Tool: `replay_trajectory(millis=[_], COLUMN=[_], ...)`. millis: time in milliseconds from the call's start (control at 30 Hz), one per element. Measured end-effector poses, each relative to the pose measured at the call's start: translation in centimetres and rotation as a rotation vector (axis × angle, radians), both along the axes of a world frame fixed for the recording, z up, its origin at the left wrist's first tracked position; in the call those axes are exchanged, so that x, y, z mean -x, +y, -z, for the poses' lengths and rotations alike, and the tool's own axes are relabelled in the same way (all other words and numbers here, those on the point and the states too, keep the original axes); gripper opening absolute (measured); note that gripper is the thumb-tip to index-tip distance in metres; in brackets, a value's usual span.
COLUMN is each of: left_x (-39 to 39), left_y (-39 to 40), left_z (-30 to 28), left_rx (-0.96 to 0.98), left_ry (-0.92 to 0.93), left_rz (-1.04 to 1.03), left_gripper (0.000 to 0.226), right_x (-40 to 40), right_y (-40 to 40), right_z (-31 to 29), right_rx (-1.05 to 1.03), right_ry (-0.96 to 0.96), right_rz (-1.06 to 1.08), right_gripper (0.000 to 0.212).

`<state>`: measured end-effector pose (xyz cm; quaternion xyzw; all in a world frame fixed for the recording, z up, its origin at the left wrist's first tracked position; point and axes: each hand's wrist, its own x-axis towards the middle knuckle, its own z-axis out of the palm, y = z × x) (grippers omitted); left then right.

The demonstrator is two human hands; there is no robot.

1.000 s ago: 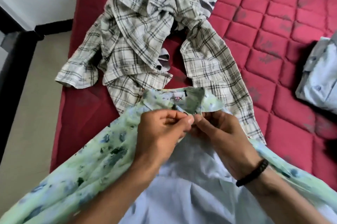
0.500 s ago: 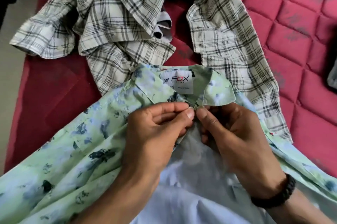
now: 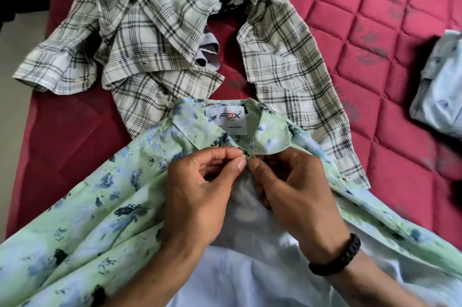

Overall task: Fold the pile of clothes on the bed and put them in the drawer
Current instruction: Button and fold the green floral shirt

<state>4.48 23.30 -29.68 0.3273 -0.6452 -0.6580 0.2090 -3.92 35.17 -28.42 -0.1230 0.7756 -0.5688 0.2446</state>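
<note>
At the far left a strip of pale floor (image 3: 15,56) ran beside the red quilted bed (image 3: 375,39). On the bed, toward the left and top, the crumpled plaid shirt (image 3: 155,31) lay spread out, one sleeve reaching left and the other trailing down to the right. Just below it, overlapping its hem, I had the green printed shirt (image 3: 100,206) laid front up, its collar (image 3: 190,124) pointing away from me and a white Fox label (image 3: 228,120) showing inside the neck. My left hand (image 3: 197,201) pinched the left edge of the placket right under the collar, thumb against forefinger. My right hand (image 3: 295,196), with a black braided bracelet (image 3: 337,256) on its wrist, pinched the opposite edge, the two sets of fingertips nearly touching. At the far right edge lay a pale blue garment (image 3: 445,81), bundled up, well apart from the others.
</note>
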Motion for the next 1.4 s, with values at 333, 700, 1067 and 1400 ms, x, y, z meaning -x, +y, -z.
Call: replay_trajectory(millis=[333, 700, 1067, 1400], left_x=[-0.3, -0.2, -0.4, -0.5], left_y=[0.1, -0.7, -2.1, -1.6], left_z=[0.3, 0.2, -0.5, -0.5], left_rx=[0.054, 0.05, 0.05, 0.052], left_ry=[0.023, -0.027, -0.079, -0.02], left_rz=[-0.008, 0.051, 0.221, 0.154], left_gripper=[0.011, 0.016, 0.012, 0.012], right_x=[-0.3, 0.3, 0.1, -0.3], right_y=[-0.4, 0.4, 0.4, 0.2], right_z=[-0.8, -0.4, 0.0, 0.1], right_rx=[0.049, 0.115, 0.109, 0.196], right_ry=[-0.14, -0.204, -0.194, -0.125], right_rz=[0.08, -0.036, -0.009, -0.026], right_gripper=[0.017, 0.013, 0.017, 0.014])
